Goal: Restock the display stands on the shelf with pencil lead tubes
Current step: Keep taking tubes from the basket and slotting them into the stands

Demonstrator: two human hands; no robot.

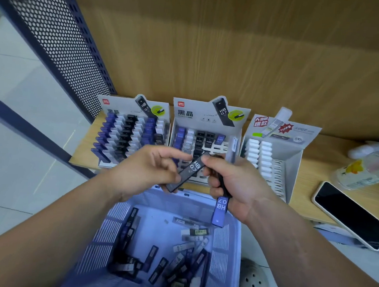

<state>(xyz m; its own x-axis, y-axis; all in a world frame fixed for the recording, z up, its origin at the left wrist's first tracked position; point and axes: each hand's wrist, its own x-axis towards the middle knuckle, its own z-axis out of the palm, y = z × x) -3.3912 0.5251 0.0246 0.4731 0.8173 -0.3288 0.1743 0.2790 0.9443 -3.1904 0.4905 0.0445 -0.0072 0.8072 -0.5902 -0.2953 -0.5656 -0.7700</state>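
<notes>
The left stand looked nearly full; the middle stand and right stand showed empty slots, and many loose tubes lay in the basket. The left hand pinched the black tube by its lower end in a tight grip; the right hand touched its top while clutching a blue tube.

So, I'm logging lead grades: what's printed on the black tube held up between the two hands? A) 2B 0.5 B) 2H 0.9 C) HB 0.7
C: the black tube, pinched by the left hand with its top end at the thumb of the right hand, which also grips a blue tube, reads HB 0.7 in white.
</notes>
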